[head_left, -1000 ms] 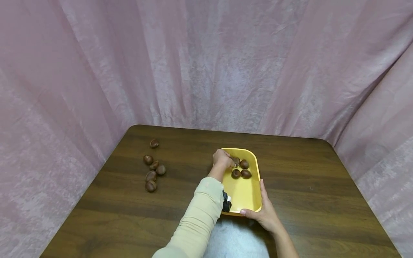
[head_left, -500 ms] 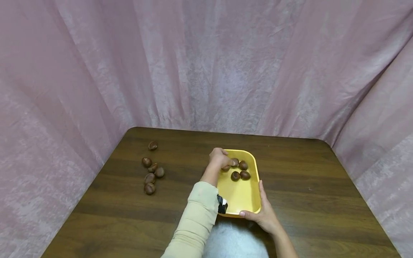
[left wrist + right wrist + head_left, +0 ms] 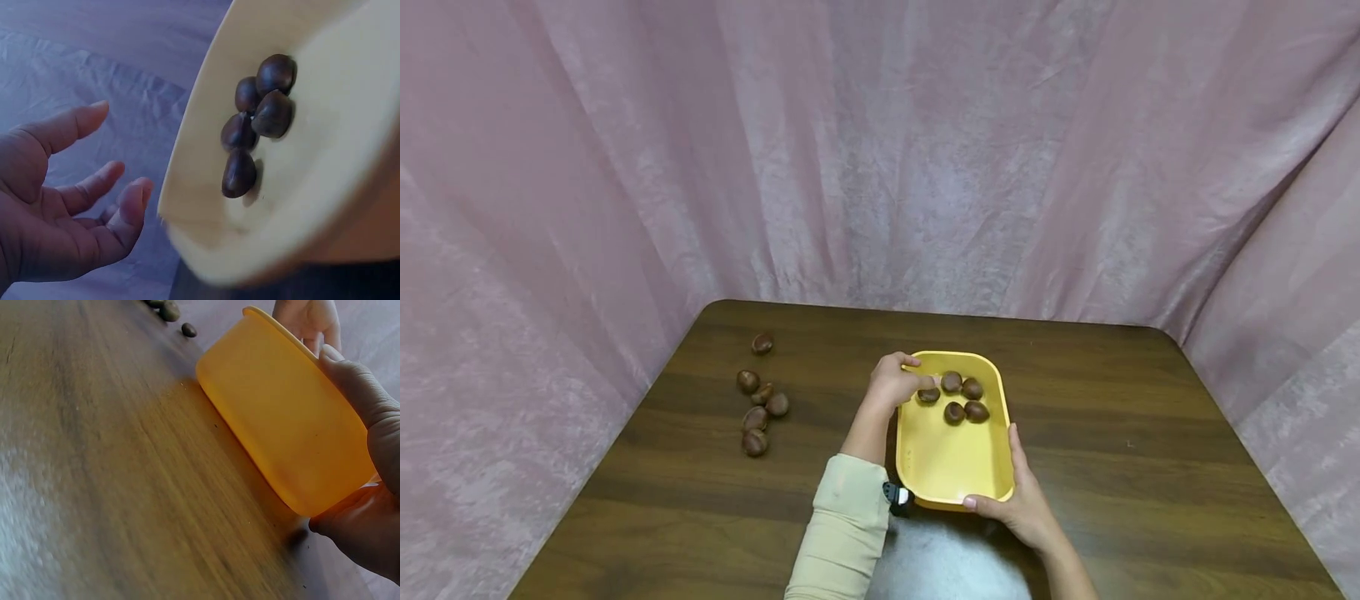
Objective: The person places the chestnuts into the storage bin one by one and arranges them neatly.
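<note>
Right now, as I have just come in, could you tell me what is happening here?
A person's right grip holds a yellow container by its near right corner. Five chestnuts lie inside it. The left grip, with nothing in it, is near the container's far left corner. Six more chestnuts lie on the wooden table, to the left.

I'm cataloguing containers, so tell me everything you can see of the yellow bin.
The yellow bin looks plastic: rectangular, open-topped, with rounded corners, smooth walls and a slim rim. It is open side up over the wooden table, with five chestnuts inside toward its far end. The right hand holds its near right corner; the left hand is by its left rim, contact unclear.
</note>
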Demonstrator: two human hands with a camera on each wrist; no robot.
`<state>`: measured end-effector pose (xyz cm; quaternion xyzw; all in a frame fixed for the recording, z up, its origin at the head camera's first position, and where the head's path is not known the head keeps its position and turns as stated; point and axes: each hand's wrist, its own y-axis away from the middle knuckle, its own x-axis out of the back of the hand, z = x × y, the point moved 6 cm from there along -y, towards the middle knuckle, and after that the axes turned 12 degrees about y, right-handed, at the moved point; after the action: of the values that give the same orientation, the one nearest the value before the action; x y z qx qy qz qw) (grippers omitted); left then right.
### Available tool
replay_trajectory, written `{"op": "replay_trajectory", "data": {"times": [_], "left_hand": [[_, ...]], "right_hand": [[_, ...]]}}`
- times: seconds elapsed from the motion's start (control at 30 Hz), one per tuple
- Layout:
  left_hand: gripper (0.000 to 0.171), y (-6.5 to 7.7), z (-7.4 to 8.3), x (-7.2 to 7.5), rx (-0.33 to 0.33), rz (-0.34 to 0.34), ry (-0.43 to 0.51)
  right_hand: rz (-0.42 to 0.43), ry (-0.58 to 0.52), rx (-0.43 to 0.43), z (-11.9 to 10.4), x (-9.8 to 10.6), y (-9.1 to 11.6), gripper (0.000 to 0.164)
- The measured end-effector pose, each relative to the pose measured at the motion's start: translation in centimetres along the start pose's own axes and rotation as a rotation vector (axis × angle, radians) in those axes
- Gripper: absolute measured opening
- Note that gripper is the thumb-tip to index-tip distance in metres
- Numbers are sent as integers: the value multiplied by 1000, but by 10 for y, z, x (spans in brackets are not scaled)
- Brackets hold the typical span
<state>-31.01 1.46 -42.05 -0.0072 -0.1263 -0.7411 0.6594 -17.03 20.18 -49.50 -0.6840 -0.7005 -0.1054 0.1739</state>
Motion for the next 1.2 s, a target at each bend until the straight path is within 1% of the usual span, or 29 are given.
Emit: {"op": "replay_trajectory", "data": {"times": [0.1, 0.27, 0.43, 0.57, 0.63, 0.8, 0.87, 0.93, 1.03, 1.2], "left_hand": [[43, 5, 3, 5, -50, -16, -31], [44, 14, 3, 9, -91, -56, -63], [44, 20, 1, 12, -118, -48, -65], [45, 22, -7, 17, -124, -33, -58], [47, 21, -12, 20, -137, -41, -56], [49, 23, -25, 27, -209, -124, -49], [48, 26, -28, 31, -236, -152, -66], [47, 29, -31, 34, -252, -165, -96], [45, 34, -34, 40, -278, -163, -135], [45, 43, -38, 51, -293, -158, -164]], "right_hand": [[4, 12, -3, 0, -1, -1, 126], [-1, 8, -10, 1, -3, -2, 126], [-1, -15, 7, 0, -4, -3, 126], [5, -27, 30, -1, -3, -3, 125], [4, -34, 32, -2, -4, -3, 125], [1, -34, 27, -3, -5, -3, 125], [2, -30, 25, -4, -5, -3, 125], [3, -32, 25, -5, -5, -2, 126], [6, -38, 27, -5, -4, -2, 126], [5, -36, 42, -3, -4, -2, 125]]}}
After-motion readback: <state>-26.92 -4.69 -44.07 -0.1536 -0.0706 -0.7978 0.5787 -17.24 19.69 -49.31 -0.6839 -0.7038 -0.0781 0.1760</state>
